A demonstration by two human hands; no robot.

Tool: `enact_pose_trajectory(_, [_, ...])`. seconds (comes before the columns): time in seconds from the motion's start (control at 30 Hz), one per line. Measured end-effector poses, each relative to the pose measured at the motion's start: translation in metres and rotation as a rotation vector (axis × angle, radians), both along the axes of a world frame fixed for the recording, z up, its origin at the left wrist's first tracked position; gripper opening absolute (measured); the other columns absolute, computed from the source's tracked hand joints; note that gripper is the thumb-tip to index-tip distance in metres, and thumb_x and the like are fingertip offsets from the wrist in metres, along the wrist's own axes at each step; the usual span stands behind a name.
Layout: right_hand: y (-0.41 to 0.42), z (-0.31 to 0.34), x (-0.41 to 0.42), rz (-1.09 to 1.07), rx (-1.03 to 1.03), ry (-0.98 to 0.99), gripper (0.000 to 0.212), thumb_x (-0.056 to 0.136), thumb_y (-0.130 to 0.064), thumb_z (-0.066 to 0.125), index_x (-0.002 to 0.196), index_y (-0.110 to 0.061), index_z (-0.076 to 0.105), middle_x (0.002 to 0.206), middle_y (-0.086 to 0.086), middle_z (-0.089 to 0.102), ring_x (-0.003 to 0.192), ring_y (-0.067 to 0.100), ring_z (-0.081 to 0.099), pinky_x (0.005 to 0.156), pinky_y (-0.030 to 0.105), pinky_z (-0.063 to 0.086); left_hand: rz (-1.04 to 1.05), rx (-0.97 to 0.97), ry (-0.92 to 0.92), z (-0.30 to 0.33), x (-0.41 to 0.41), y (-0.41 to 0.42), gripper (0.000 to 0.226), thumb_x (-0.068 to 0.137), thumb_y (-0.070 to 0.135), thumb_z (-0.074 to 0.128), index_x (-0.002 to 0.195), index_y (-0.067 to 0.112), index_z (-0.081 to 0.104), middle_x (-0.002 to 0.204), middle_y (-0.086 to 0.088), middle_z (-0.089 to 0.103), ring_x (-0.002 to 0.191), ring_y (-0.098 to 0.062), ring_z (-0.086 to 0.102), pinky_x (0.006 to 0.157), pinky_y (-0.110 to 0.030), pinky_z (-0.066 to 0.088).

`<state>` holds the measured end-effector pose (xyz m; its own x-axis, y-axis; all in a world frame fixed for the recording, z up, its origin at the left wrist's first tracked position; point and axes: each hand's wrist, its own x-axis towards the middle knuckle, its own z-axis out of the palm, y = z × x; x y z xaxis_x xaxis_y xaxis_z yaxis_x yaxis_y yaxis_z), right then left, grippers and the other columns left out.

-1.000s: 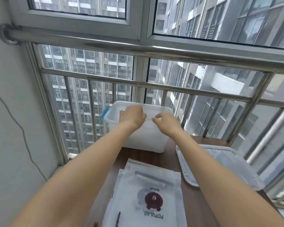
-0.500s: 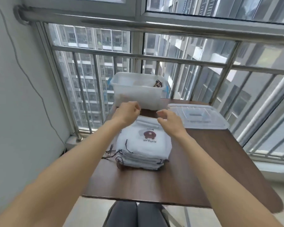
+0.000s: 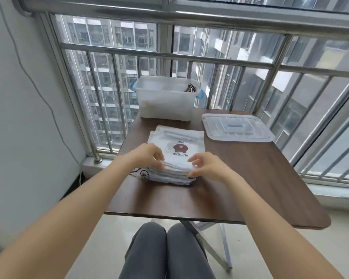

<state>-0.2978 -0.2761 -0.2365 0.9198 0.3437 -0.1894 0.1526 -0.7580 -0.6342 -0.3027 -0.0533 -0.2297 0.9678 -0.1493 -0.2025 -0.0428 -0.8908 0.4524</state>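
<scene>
A stack of white drawstring bags [image 3: 177, 152], the top one printed with a brown bear, lies in the middle of a dark wooden table [image 3: 250, 178]. Black cords [image 3: 143, 174] trail from the stack's left side. My left hand [image 3: 147, 158] pinches the near left edge of the top bag. My right hand [image 3: 208, 166] curls over the near right edge, thumb against the stack's side, fingers above the top bag.
A translucent plastic box [image 3: 165, 101] with black cords inside stands at the table's far edge, against the metal railing [image 3: 189, 55]. Its lid [image 3: 238, 127] lies flat to the right. My knees [image 3: 165, 252] are below the near edge. A white wall is at left.
Both hands have drawn back from the plastic box to the near edge of the bag stack. The view has pulled back and tilted down.
</scene>
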Motion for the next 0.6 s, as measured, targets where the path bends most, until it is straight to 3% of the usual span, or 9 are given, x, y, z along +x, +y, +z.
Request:
enact_pose_trajectory(0.17, [0.002, 0.007, 0.002, -0.116, 0.039, -0.139, 0.021, 0.088, -0.019, 0.061, 0.106, -0.013, 0.068, 0.104, 0.008, 0.068, 0.09, 0.014, 0.056, 0.067, 0.02, 0.039, 0.129, -0.058, -0.19, -0.001, 0.003, -0.006, 0.027, 0.09, 0.036, 0.06, 0.102, 0.014, 0.069, 0.1, -0.007, 0.068, 0.086, -0.02, 0.059, 0.077, -0.028, 0.047])
enact_pose_trajectory(0.27, [0.006, 0.012, 0.004, -0.208, 0.089, -0.254, 0.023, 0.091, -0.018, 0.056, 0.109, -0.009, 0.068, 0.106, 0.01, 0.067, 0.098, 0.019, 0.058, 0.074, 0.018, 0.034, 0.231, -0.16, -0.338, 0.001, 0.004, -0.016, 0.021, 0.091, 0.027, 0.06, 0.1, 0.011, 0.069, 0.098, -0.01, 0.068, 0.082, -0.021, 0.058, 0.075, -0.03, 0.048])
enact_pose_trajectory(0.47, [0.011, 0.014, 0.009, -0.44, 0.251, -0.435, 0.02, 0.089, -0.011, 0.058, 0.105, -0.004, 0.068, 0.101, 0.012, 0.07, 0.099, 0.022, 0.062, 0.074, 0.013, 0.034, 0.405, -0.321, -0.576, 0.004, 0.004, -0.033, 0.017, 0.089, 0.003, 0.057, 0.101, 0.004, 0.068, 0.098, -0.011, 0.07, 0.089, -0.018, 0.061, 0.074, -0.015, 0.039])
enact_pose_trajectory(0.6, [0.013, 0.015, 0.011, -0.453, 0.274, -0.457, 0.023, 0.085, -0.001, 0.056, 0.104, -0.003, 0.069, 0.099, 0.014, 0.07, 0.1, 0.026, 0.063, 0.087, 0.025, 0.042, 0.477, -0.378, -0.599, 0.009, 0.006, -0.035, 0.02, 0.092, 0.009, 0.053, 0.103, 0.006, 0.07, 0.097, -0.01, 0.071, 0.087, -0.021, 0.063, 0.07, -0.016, 0.039])
